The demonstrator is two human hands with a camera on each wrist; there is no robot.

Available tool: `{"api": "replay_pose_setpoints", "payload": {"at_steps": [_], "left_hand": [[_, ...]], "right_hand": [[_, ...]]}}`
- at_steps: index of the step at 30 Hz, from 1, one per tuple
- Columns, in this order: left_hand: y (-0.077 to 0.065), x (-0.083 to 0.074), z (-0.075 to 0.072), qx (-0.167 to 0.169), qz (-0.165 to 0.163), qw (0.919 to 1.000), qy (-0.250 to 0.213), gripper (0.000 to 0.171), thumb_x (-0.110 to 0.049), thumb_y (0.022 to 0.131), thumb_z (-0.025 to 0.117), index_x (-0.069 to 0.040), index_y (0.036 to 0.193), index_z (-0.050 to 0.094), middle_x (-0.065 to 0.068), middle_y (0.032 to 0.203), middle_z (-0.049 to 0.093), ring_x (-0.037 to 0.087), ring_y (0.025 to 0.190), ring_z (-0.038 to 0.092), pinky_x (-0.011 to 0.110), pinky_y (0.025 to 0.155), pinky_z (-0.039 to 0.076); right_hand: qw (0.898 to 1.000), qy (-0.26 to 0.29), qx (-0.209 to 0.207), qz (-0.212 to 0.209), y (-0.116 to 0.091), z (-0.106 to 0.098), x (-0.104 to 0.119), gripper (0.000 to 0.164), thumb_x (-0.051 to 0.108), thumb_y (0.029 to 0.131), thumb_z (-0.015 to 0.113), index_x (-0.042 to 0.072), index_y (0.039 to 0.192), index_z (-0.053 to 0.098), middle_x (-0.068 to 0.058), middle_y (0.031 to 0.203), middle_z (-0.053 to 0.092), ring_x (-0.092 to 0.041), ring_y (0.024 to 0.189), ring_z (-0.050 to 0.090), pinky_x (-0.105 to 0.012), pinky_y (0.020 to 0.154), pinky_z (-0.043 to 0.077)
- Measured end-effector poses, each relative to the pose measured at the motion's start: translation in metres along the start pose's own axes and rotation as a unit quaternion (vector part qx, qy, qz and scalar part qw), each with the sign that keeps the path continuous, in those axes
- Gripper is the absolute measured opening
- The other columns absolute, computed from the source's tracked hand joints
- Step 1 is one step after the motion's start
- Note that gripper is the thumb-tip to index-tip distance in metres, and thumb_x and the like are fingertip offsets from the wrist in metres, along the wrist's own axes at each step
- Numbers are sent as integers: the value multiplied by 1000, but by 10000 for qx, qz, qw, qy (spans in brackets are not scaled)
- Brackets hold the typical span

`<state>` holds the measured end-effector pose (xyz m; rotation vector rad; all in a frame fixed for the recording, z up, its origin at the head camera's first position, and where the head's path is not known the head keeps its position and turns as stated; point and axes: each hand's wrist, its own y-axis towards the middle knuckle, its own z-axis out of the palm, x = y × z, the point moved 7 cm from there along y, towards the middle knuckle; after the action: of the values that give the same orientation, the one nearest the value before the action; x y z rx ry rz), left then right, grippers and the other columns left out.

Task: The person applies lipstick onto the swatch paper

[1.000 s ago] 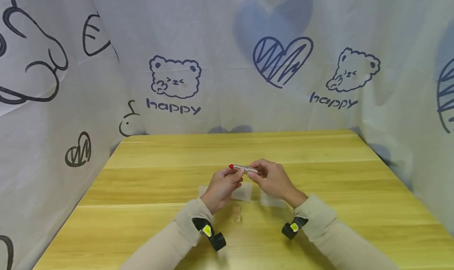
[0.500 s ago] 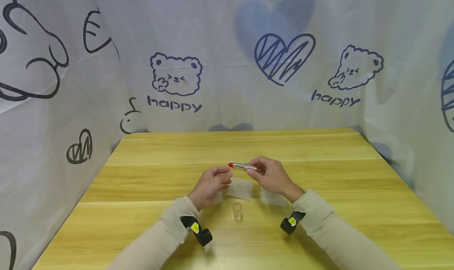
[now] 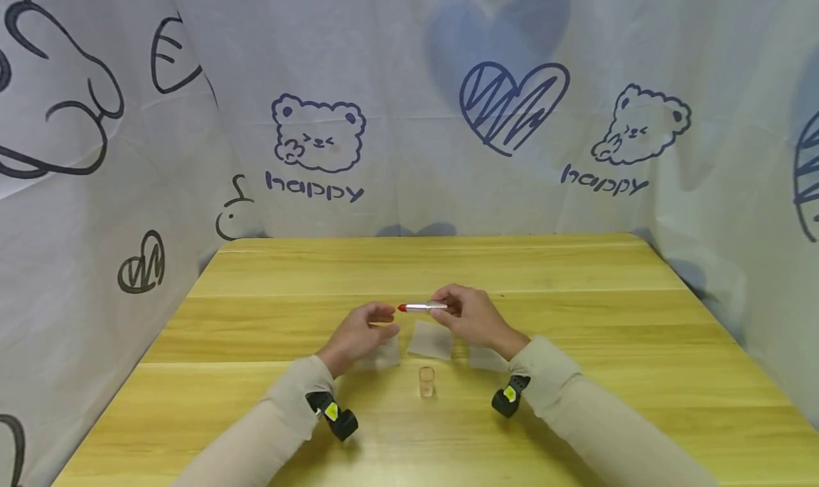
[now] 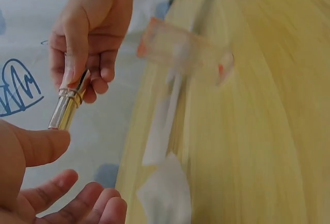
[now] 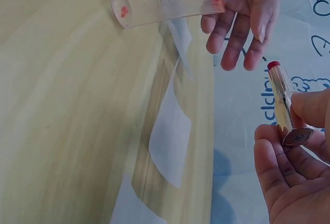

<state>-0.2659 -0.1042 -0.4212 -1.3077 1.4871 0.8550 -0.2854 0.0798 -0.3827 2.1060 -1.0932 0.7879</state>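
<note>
Pinched by its base, a silver lipstick (image 3: 419, 307) with a red tip is held level in my right hand (image 3: 472, 318), above the table. In the right wrist view the lipstick (image 5: 281, 95) shows its shiny tube between thumb and fingers. My left hand (image 3: 360, 333) is held just left of the red tip, empty, with thumb and fingers spread apart. Nearer to me, a clear lipstick cap (image 3: 426, 382) stands upright on the table. The left wrist view shows the cap (image 4: 180, 49) with reddish marks at its ends.
A row of white paper pieces lies on the wooden table (image 3: 269, 330): a middle piece (image 3: 431, 340), a left piece (image 3: 384, 354) partly under my left hand, and a right piece (image 3: 486, 357) beneath my right hand. A white curtain (image 3: 409, 153) with drawings surrounds the table.
My left hand has let go of the lipstick's tube and moved left, its fingers opening. My right hand has carried the lipstick slightly left and turned it more level.
</note>
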Motion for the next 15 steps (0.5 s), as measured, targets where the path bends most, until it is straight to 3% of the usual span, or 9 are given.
{"api": "replay_pose_setpoints", "payload": {"at_steps": [4, 7, 10, 15], "left_hand": [[-2, 3, -8, -76, -10, 9964, 844, 39, -19, 93, 67, -3, 127, 58, 15, 130, 57, 31, 112, 58, 42, 89, 50], [-3, 4, -13, -106, 59, 9877, 1556, 39, -24, 92, 68, -6, 126, 59, 14, 129, 58, 32, 113, 56, 46, 92, 47], [-4, 5, -17, -81, 172, 9746, 2230, 40, -25, 91, 70, -6, 125, 60, 13, 128, 58, 33, 114, 55, 48, 95, 45], [-2, 7, -19, 140, 530, 9436, 3264, 38, -22, 83, 79, -3, 114, 65, 15, 118, 62, 33, 112, 56, 46, 96, 44]], "right_hand": [[9999, -48, 100, 124, 4, 6, -4, 14, 11, 93, 66, 3, 104, 66, -2, 89, 67, -12, 76, 60, -27, 67, 51], [9996, -101, 129, 228, 5, 9, -6, 14, 12, 93, 67, 4, 103, 66, 0, 87, 65, -12, 75, 58, -28, 66, 50], [9994, -136, 149, 283, 7, 12, -8, 14, 13, 93, 67, 4, 103, 66, 0, 86, 64, -13, 74, 57, -29, 66, 49], [9993, -161, 200, 259, 10, 16, -8, 15, 13, 93, 66, 5, 106, 66, 0, 87, 64, -12, 75, 56, -30, 66, 49]]}}
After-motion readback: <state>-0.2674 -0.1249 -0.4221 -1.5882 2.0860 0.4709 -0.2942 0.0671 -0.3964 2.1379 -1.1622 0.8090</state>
